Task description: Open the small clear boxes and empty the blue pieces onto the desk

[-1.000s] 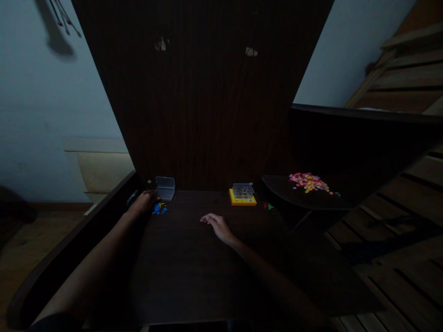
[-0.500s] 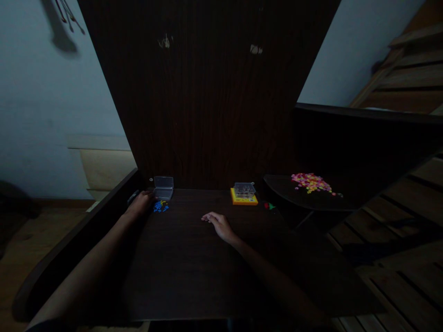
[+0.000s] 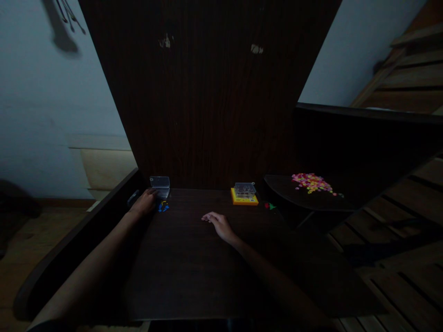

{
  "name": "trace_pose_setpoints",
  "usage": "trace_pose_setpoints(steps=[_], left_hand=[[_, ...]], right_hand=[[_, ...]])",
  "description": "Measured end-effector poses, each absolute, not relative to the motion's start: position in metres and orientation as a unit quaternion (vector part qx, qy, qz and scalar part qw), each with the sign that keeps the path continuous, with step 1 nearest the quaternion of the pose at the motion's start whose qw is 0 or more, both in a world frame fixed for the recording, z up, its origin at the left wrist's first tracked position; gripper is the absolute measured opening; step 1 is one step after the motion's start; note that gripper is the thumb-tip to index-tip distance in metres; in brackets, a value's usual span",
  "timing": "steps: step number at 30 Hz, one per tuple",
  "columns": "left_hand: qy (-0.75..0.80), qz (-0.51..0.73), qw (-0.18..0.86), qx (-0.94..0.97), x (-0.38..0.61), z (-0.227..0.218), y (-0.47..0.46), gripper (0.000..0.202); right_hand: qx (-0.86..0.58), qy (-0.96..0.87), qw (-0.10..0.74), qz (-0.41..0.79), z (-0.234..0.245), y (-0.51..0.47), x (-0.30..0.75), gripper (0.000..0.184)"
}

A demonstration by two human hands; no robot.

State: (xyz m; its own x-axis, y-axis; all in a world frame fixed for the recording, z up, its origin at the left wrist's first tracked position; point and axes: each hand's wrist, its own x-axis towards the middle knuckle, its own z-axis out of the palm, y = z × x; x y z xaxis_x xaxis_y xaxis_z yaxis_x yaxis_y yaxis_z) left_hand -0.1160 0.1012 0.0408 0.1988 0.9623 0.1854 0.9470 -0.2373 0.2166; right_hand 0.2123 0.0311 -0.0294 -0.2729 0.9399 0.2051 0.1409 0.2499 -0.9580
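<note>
My left hand point(image 3: 145, 202) rests on the dark wooden table point(image 3: 194, 263) at its far left corner, fingers against a small heap of blue and yellow bits point(image 3: 162, 206). Whether it holds any is too dim to see. A small clear plastic case point(image 3: 159, 186) with its lid up stands just behind that hand. My right hand point(image 3: 217, 223) lies flat on the middle of the table, fingers spread, holding nothing. A clear compartment box on a yellow base point(image 3: 244, 192) sits at the back, beyond my right hand.
A pile of pink and yellow beads point(image 3: 311, 181) lies on a lower dark shelf point(image 3: 311, 199) to the right. Red and green bits point(image 3: 268, 206) lie at the table's right back corner. A tall dark wood panel point(image 3: 211, 92) rises behind. Wooden slats point(image 3: 408, 258) run along the right.
My left hand has pushed slightly forward toward the clear case, covering more of the blue bits. The case has shifted a little to the left. My right hand has stayed put.
</note>
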Motion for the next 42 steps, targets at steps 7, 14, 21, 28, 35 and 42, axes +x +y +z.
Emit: trace_pose_setpoints(steps=[7,14,21,28,35,42], left_hand=[[0.632,0.060,0.031,0.772,-0.104,0.035,0.100,0.050],[0.666,0.021,0.018,0.745,-0.103,0.043,0.099,0.062],[0.691,0.016,0.001,0.722,-0.101,0.048,0.098,0.056],[0.711,0.040,-0.017,0.702,-0.102,0.045,0.099,0.050],[0.701,0.092,-0.052,0.705,-0.097,0.042,0.079,0.048],[0.681,0.202,-0.037,0.703,-0.089,0.011,0.029,0.043]], right_hand=[[-0.407,-0.656,0.448,0.451,-0.028,0.030,0.211,0.036],[-0.405,-0.647,0.450,0.463,-0.027,0.029,0.210,0.037],[-0.405,-0.657,0.445,0.454,-0.027,0.029,0.212,0.037],[-0.409,-0.650,0.443,0.462,-0.026,0.029,0.211,0.037],[-0.409,-0.650,0.444,0.462,-0.025,0.028,0.211,0.038],[-0.406,-0.651,0.440,0.466,-0.026,0.028,0.212,0.038]])
